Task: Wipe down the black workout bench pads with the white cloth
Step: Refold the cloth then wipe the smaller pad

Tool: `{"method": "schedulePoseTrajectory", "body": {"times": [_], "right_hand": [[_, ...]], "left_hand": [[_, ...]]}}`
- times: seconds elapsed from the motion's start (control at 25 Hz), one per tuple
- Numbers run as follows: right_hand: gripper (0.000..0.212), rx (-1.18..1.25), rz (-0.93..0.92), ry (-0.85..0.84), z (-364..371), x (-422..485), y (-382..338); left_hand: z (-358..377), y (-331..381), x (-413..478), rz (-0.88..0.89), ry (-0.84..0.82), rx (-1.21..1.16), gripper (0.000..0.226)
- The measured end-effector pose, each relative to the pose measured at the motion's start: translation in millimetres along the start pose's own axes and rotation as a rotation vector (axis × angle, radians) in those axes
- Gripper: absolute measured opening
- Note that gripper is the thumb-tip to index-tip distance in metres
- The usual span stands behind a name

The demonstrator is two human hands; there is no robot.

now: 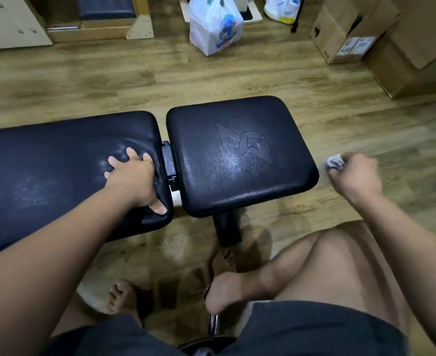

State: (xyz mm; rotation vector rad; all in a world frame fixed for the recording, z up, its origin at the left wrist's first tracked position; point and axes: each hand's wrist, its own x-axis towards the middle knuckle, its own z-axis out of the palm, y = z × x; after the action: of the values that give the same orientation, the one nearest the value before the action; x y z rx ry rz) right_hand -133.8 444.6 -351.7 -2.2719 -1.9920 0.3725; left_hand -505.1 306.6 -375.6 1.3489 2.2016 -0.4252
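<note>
floor [83, 80]: wood-look planks, under everything.
long pad [45, 170]: black, runs in from the left edge; dull smears on top. A narrow gap with a black bracket separates it from the seat pad.
seat pad [240, 176]: black, squarish, right of the long pad, embossed logo [244, 143] on top, glossy sheen near the middle.
legs [314, 265]: bare, dark shorts, feet on the floor just in front of the pads.
boxes [404, 47]: cardboard, stacked at far right.
bag [214, 27]: white plastic, standing on the floor at the back.
left hand [132, 176]: flat on the long pad's right end, fingers spread, thumb at the near edge, holding nothing.
right hand [353, 176]: fist clamped on the cloth, over the floor just right of the seat pad (motion-blurred).
cloth [335, 163]: white, wadded, poking out of the right fist; not touching either pad.
</note>
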Motion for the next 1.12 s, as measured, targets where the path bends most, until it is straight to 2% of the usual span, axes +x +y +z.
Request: {"method": "schedulePoseTrajectory", "body": {"times": [0.08, 0.16, 0.28, 0.36, 0.48, 0.6, 0.64, 0.72, 0.84, 0.92, 1.0, 1.04, 1.12], "right_hand": [[0.024, -0.015, -0.048, 0.021, 20.3, -26.1, -21.6], [0.025, 0.017, -0.235, 0.01, 49.7, -69.9, -72.9], [0.023, 0.116, -0.522, -0.249, 77.1, -156.7, -161.7], [0.02, 0.19, -0.598, -0.346, 81.8, -168.7, -177.9], [0.022, 0.095, -0.496, -0.158, 67.3, -101.1, -115.1], [0.023, -0.015, -0.134, -0.043, 18.2, -13.4, -36.1], [0.025, -0.021, -0.045, -0.009, 2.8, 5.4, -22.3], [0.024, -0.02, 0.006, 0.025, -2.4, 19.2, -34.2], [0.03, 0.065, -0.181, -0.004, 46.4, -25.4, -119.9], [0.038, 0.09, -0.406, -0.183, 78.5, -88.8, -188.4], [0.028, 0.123, -0.578, -0.409, 91.5, -127.3, -221.4], [0.024, 0.154, -0.608, -0.428, 89.4, -125.2, -218.8], [0.018, 0.067, -0.626, -0.276, 78.1, -85.8, -184.1]], "left_hand": [[-0.8, 1.3, 1.0, -0.009, -0.003, -0.009, 0.149], [-0.5, -0.8, 3.4, -0.015, -0.004, -0.009, 0.15], [3.3, -4.4, 4.9, 0.028, 0.008, 0.018, 0.154], [5.5, -7.8, 2.6, 0.04, 0.033, 0.036, 0.152], [6.0, -7.8, 0.6, 0.043, 0.045, 0.019, 0.148], [5.7, -4.7, 0.8, 0.02, 0.029, 0.016, 0.15], [5.9, -2.9, 0.8, 0.008, 0.019, 0.023, 0.15], [3.0, -0.1, 0.9, -0.012, 0.009, 0.039, 0.151], [-0.9, 3.0, 0.7, -0.026, -0.003, 0.039, 0.15], [-0.5, 1.6, 0.5, -0.024, -0.012, 0.032, 0.149], [2.4, -0.6, 0.8, 0.0, -0.013, 0.041, 0.149], [3.6, -2.5, 0.6, 0.008, -0.007, 0.047, 0.149], [3.7, -4.7, 0.0, 0.008, 0.01, 0.04, 0.148]]}}
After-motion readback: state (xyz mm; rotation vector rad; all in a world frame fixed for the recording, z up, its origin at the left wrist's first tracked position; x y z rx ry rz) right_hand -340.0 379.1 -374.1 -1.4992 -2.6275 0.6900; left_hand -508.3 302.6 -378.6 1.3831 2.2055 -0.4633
